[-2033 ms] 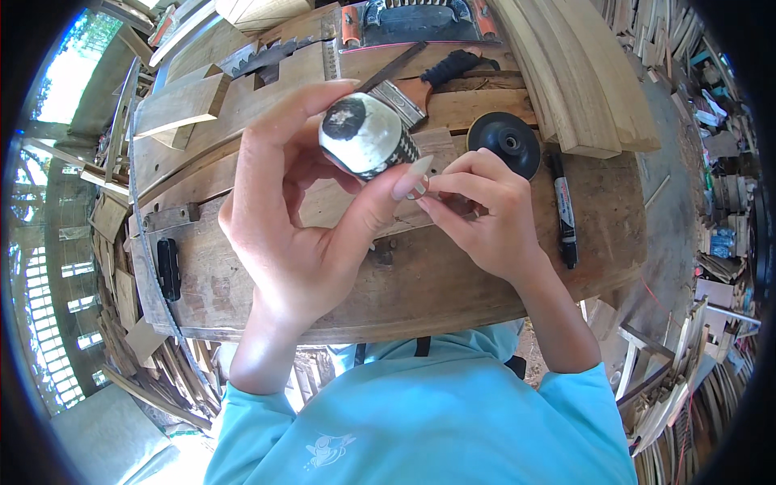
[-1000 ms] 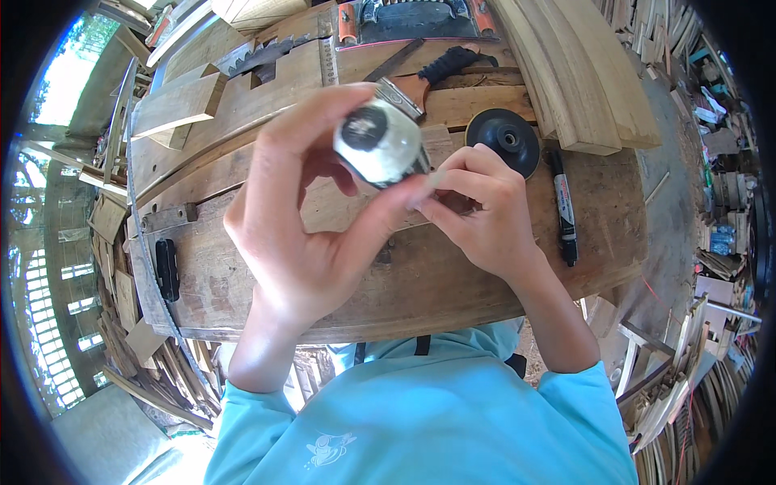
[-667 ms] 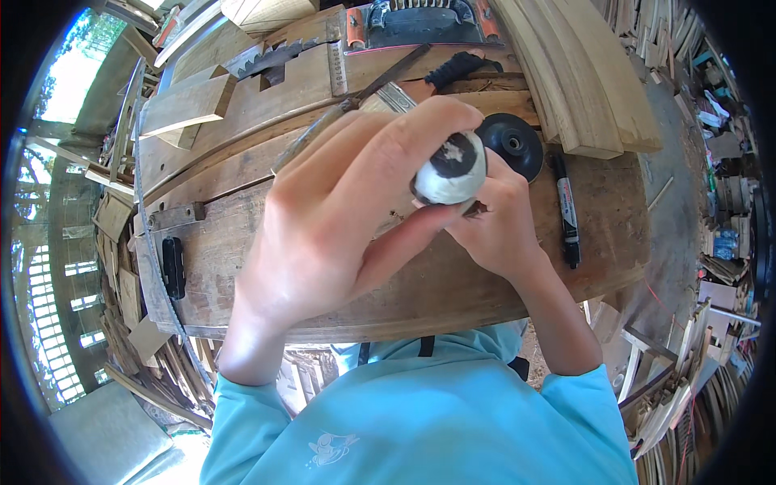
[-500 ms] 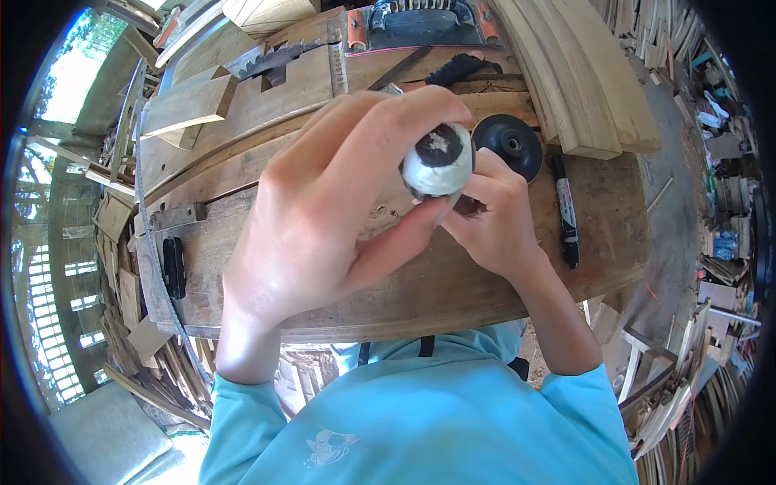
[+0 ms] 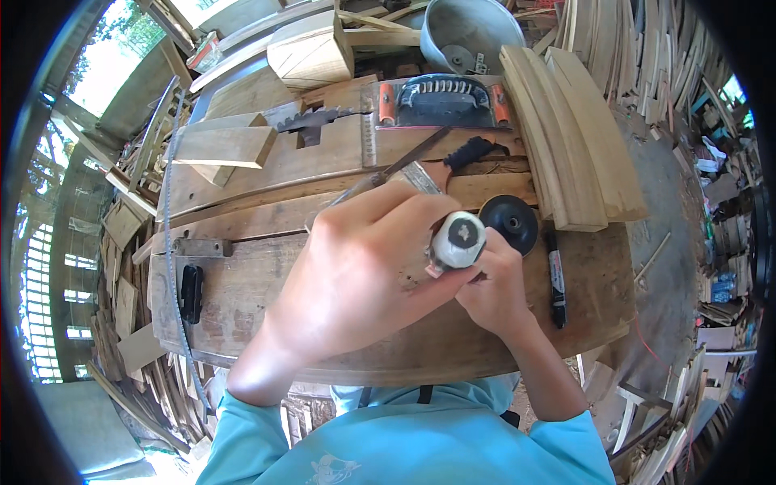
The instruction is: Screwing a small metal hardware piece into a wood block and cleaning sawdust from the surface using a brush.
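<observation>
My left hand (image 5: 347, 275) is closed around a white cylindrical handle (image 5: 458, 242), its round end with a dark centre facing up. The rest of that tool is hidden under my fingers. Against the handle's lower right side lies my right hand (image 5: 499, 287), fingers curled in; what they pinch is hidden. Just beyond the right hand is a round black backing pad (image 5: 511, 225) with a central hole. A black and white marker (image 5: 556, 279) lies to its right. Past my left knuckles rests a flat metal blade (image 5: 420, 178) beside a black-wrapped grip (image 5: 470, 152).
The wooden workbench (image 5: 234, 307) carries a black sanding block with orange ends (image 5: 444, 101), curved boards (image 5: 558, 153), short wood offcuts (image 5: 226, 145) and a toothed dark blade (image 5: 311, 121). A black object (image 5: 191, 293) lies at left. A grey bucket (image 5: 469, 32) stands at the far side.
The whole view has shifted, showing more of the bench's far side. The white handle looks smaller and lower, slightly farther right, with my left hand still around it. My right hand stays beside it.
</observation>
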Motion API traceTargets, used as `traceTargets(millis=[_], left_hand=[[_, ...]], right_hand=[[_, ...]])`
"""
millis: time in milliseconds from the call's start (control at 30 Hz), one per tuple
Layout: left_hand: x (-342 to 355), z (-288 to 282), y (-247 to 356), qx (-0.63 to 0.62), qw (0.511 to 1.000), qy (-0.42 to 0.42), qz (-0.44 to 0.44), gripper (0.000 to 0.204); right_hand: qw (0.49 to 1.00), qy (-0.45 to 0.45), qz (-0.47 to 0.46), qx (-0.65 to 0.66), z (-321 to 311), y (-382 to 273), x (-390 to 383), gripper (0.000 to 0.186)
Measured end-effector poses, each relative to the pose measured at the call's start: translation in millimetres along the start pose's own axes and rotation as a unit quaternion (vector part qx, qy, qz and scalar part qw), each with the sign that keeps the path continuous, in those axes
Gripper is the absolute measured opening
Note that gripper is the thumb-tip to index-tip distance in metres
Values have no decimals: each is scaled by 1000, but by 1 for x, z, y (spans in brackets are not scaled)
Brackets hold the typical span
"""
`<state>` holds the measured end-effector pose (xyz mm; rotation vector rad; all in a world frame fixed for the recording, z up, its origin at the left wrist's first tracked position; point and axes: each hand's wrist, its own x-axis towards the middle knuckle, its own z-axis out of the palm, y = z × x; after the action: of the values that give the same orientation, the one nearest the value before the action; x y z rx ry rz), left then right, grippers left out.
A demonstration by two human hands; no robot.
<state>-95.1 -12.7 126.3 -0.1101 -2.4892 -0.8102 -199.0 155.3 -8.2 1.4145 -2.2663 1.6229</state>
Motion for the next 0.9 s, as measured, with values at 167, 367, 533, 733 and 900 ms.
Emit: traceTargets(millis=[167, 367, 533, 733, 900], left_hand=[[7, -17, -8, -47, 995, -81, 14, 56], [6, -20, -17, -91, 986, -131, 38, 57], [3, -10, -13, -70, 993, -71, 62, 58], [5, -4, -9, -60, 998, -26, 6, 60], [7, -8, -11, -83, 995, -43, 23, 59]], right_hand=[[1000, -12, 19, 6, -2, -5, 2, 18], [998, -31, 25, 41, -1, 1, 1, 16], [999, -29, -25, -7, -2, 8, 1, 15], [998, -21, 49, 41, 1, 0, 0, 17], [995, -69, 72, 25, -10, -7, 7, 20]])
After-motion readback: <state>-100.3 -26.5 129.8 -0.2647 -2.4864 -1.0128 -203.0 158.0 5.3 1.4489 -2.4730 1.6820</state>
